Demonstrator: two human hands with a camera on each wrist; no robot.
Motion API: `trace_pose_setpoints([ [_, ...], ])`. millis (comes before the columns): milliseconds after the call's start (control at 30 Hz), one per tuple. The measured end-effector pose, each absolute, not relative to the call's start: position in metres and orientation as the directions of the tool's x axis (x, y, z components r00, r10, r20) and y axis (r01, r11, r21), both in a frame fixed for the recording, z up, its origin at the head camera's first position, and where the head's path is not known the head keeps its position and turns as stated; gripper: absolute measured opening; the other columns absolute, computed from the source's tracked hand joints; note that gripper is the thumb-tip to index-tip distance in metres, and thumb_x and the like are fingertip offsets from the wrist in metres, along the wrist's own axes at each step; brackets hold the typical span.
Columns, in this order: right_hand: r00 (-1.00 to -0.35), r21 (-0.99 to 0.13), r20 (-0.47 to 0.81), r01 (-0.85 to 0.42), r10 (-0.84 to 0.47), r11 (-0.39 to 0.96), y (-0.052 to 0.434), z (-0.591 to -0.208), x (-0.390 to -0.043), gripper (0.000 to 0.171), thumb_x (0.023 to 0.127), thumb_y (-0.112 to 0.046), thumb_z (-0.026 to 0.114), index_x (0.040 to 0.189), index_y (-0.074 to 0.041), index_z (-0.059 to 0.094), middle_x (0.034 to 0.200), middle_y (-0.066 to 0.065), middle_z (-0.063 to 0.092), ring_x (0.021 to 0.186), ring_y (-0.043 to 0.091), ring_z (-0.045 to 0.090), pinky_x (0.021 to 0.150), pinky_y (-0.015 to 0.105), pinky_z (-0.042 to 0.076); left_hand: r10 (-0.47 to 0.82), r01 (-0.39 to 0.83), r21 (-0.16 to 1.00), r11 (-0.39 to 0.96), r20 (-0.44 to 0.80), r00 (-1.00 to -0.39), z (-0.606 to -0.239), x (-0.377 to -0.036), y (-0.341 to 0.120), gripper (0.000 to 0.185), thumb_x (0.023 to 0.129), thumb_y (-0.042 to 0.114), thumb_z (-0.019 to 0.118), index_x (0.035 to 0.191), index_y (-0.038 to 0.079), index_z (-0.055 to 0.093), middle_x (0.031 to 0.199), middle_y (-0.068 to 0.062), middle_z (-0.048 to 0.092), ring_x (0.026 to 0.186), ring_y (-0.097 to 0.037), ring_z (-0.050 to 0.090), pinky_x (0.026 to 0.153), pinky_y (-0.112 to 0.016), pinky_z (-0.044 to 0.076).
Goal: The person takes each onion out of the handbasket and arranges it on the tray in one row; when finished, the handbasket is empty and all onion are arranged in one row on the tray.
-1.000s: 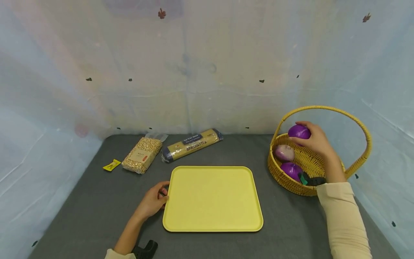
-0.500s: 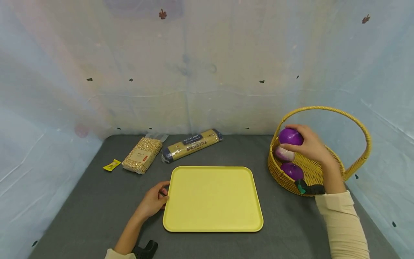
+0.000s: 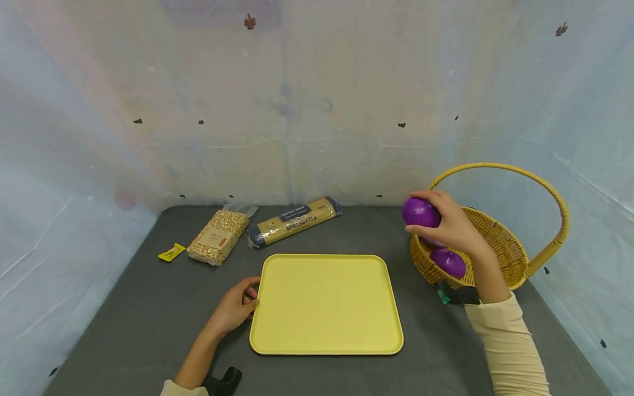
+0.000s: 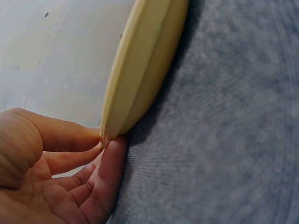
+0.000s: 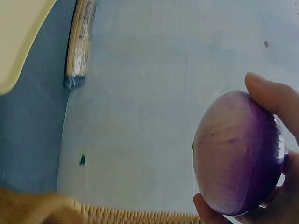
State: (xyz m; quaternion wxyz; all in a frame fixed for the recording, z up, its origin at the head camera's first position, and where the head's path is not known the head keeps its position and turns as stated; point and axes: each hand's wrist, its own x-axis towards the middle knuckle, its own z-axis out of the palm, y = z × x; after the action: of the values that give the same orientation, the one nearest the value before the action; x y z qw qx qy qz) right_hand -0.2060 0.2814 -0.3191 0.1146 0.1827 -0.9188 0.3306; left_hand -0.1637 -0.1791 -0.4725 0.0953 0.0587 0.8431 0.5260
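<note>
The right hand (image 3: 453, 225) has carried the purple onion (image 3: 420, 212) clear of the wicker basket (image 3: 500, 247), its grip curled round it above the rim; the left hand (image 3: 235, 305) pinches the yellow tray (image 3: 324, 302) edge on the bench. A level carry should suit the onion.

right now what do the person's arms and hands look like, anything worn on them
Both hands are bare: no gloves, rings or markings show on the left hand or right hand. Each arm wears a cream long sleeve, pushed well back on the left. A black device with a green tab is strapped at the right wrist; another black device sits at the left.
</note>
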Motion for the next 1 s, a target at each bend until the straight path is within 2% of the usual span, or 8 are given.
trace_pose_setpoints([
  [767, -0.815, -0.571, 0.404, -0.579, -0.415, 0.582, 0.204, -0.329, -0.226, 0.067, 0.074, -0.029, 0.080, 0.133, -0.021, 0.049, 0.129, 0.006, 0.045, 0.110, 0.028, 0.050, 0.084, 0.050, 0.048, 0.194, -0.001, 0.894, 0.449, -0.098, -0.976, -0.472, -0.163, -0.177, 0.047, 0.085, -0.007, 0.057, 0.131, 0.000, 0.047, 0.088, -0.011, 0.051, 0.063, -0.018, 0.052, 0.050, -0.029, 0.050],
  [1000, -0.811, -0.604, 0.387, -0.582, -0.438, 0.545, 0.184, -0.334, -0.225, 0.066, 0.075, -0.027, 0.079, 0.133, -0.020, 0.049, 0.130, 0.007, 0.045, 0.110, 0.027, 0.050, 0.084, 0.048, 0.048, 0.200, -0.001, 0.893, 0.451, -0.102, -0.975, -0.471, -0.163, -0.179, 0.047, 0.086, -0.007, 0.057, 0.132, -0.001, 0.047, 0.088, -0.011, 0.050, 0.064, -0.018, 0.051, 0.050, -0.029, 0.050],
])
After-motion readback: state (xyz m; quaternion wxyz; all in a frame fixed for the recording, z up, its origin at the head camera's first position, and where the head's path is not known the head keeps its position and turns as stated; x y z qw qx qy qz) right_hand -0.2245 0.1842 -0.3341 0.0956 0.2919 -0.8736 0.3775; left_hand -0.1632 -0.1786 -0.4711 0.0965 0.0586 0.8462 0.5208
